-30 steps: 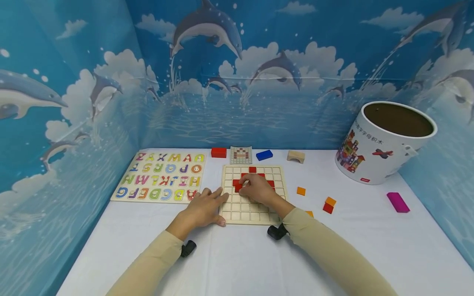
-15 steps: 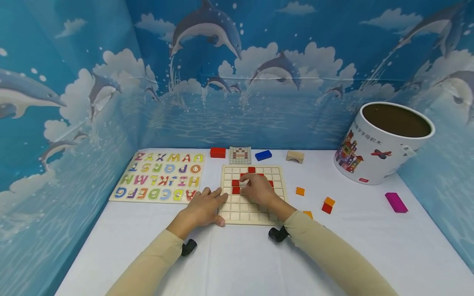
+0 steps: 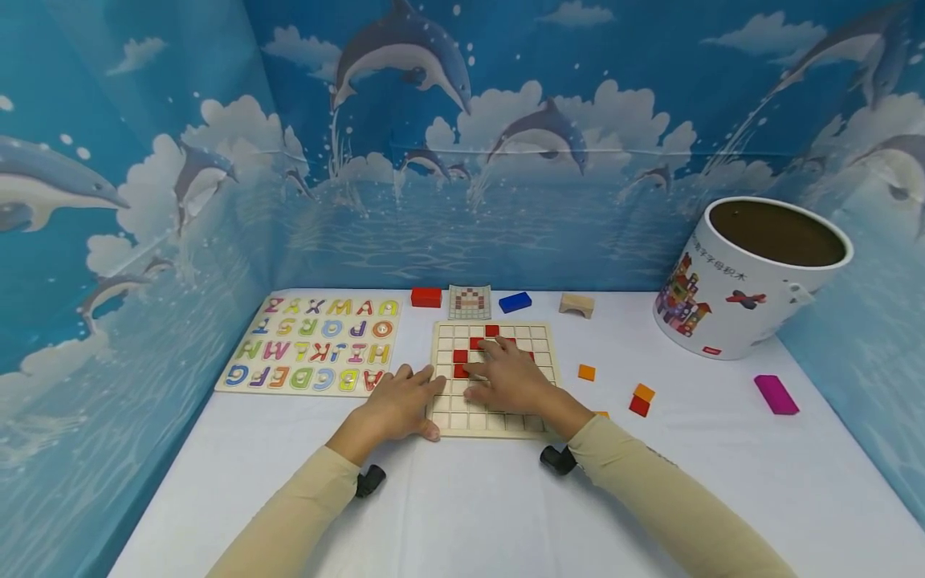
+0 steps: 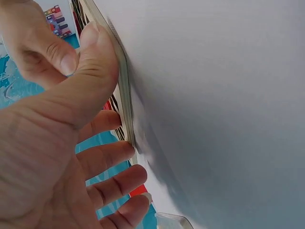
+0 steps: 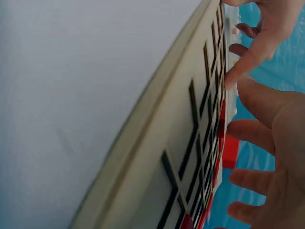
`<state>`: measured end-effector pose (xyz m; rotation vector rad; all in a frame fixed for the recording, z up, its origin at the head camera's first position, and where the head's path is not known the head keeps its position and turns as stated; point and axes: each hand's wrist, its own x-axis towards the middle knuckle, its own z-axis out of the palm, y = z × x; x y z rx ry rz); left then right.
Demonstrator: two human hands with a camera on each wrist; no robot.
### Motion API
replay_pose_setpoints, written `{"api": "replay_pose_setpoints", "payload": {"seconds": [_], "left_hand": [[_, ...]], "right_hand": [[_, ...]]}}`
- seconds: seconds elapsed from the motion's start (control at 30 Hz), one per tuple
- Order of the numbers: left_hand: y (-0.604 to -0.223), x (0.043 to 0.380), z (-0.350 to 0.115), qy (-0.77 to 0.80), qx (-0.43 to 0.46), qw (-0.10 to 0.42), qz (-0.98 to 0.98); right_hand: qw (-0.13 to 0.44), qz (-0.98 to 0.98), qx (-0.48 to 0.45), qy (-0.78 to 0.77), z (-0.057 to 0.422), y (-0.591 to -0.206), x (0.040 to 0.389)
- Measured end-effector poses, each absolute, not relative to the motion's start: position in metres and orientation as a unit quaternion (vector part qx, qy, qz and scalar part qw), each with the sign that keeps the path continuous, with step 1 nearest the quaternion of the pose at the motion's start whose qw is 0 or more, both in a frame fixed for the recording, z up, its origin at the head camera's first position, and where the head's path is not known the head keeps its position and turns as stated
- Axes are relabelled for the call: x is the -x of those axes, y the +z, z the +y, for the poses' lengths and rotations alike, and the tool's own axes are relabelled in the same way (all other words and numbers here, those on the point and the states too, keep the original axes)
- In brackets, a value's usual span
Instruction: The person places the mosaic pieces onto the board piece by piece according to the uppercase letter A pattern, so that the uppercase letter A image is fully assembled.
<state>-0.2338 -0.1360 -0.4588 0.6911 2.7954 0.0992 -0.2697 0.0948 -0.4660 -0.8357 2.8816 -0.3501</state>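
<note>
The wooden grid board (image 3: 458, 421) lies flat on the table in the head view. Several red square tiles sit in its cells, among them one red tile (image 3: 492, 330) near the top edge. My left hand (image 3: 403, 405) rests at the board's left side with fingers spread; in the left wrist view its thumb lies along the board edge (image 4: 125, 90). Over the middle of the board, my right hand (image 3: 511, 381) has its fingers apart and nothing held. Its forefinger tip is right at a red tile (image 3: 460, 371) on the left. The hand covers several cells and tiles.
An alphabet puzzle board (image 3: 307, 366) lies left. Behind the grid are a red block (image 3: 426, 298), pattern card (image 3: 470, 303), blue block (image 3: 515, 303) and arch block (image 3: 576, 304). Orange tiles (image 3: 587, 372), a loose red tile (image 3: 639, 407), magenta block (image 3: 776, 395) and bucket (image 3: 744, 313) are right.
The right hand's pinched fingers have let go of a red tile, now in a left cell, and spread apart. That hand has shifted slightly right and nearer the person. The left hand stays put.
</note>
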Motion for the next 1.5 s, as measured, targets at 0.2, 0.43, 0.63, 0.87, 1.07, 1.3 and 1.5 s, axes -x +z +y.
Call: {"api": "replay_pose_setpoints", "payload": {"seconds": [0.2, 0.43, 0.63, 0.87, 1.07, 1.3, 1.5], "left_hand": [[-0.459, 0.234, -0.133, 0.034, -0.236, 0.131, 0.962], [-0.459, 0.232, -0.132, 0.028, -0.236, 0.123, 0.963], [-0.46, 0.231, -0.134, 0.026, -0.234, 0.122, 0.964], [-0.46, 0.232, -0.134, 0.025, -0.234, 0.119, 0.965], [-0.46, 0.232, -0.133, 0.032, -0.235, 0.12, 0.964], [-0.458, 0.232, -0.132, 0.029, -0.23, 0.123, 0.965], [-0.459, 0.233, -0.132, 0.025, -0.235, 0.119, 0.964]], "right_hand": [[0.032, 0.956, 0.266, -0.12, 0.109, -0.461, 0.259], [-0.052, 0.961, 0.144, -0.23, 0.195, -0.441, 0.226], [0.011, 0.958, 0.074, -0.277, 0.282, -0.45, 0.206], [0.087, 0.946, 0.078, -0.303, 0.324, -0.47, 0.198], [0.088, 0.952, 0.102, -0.275, 0.328, -0.476, 0.196], [0.062, 0.956, 0.087, -0.273, 0.327, -0.478, 0.197], [0.072, 0.958, 0.068, -0.269, 0.324, -0.475, 0.2]]}}
